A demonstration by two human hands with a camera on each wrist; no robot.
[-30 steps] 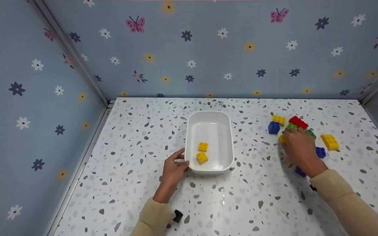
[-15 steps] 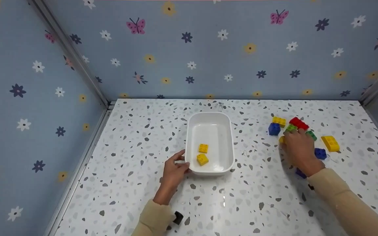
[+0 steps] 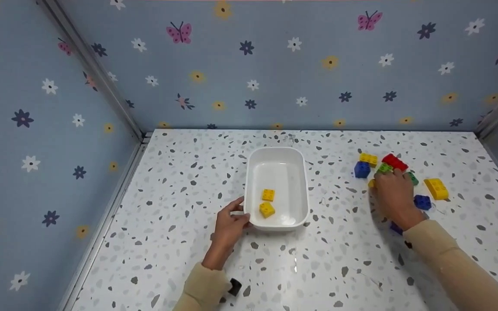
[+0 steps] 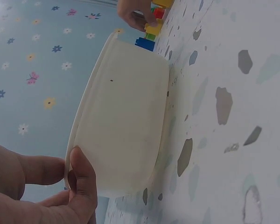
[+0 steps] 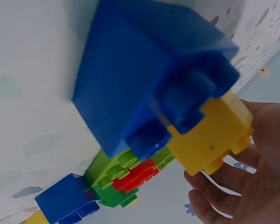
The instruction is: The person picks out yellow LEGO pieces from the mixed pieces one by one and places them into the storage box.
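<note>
Thumb and curled fingers of the right hand (image 3: 394, 192) pinch a yellow brick (image 5: 207, 135), clock per head view, 12 = back wall (image 3: 283, 86). Brick sits at the hand's 10, studs up; long axis mostly covered, can't call it. Can't tell if it's clear of the tabletop (image 3: 339, 259) either.

Left hand (image 3: 228, 224) grips the white tray (image 3: 290, 185) by its rim at the 8 o'clock corner. Tray faces up, long axis 12–6, well off at right hand's 9. Two small bricks inside, toward 7: square brick (image 3: 268, 195) sits straight, skewed brick (image 3: 267, 210) just nearer.

Pile around right hand: far yellow brick (image 3: 368, 159) at 11, long axis roughly 3–9; tall blue brick (image 3: 362, 169) at 10; lime brick (image 3: 384, 167) just past the fingers; red brick (image 3: 395, 162) at 12, long axis 10–4; green brick (image 3: 412, 178) at 1–2, partly hidden; large yellow brick (image 3: 436, 188) at 3, long axis 11–5; low blue brick (image 3: 422, 202) at 4; dark blue brick (image 3: 397, 228) at 6, partly under the wrist.
</note>
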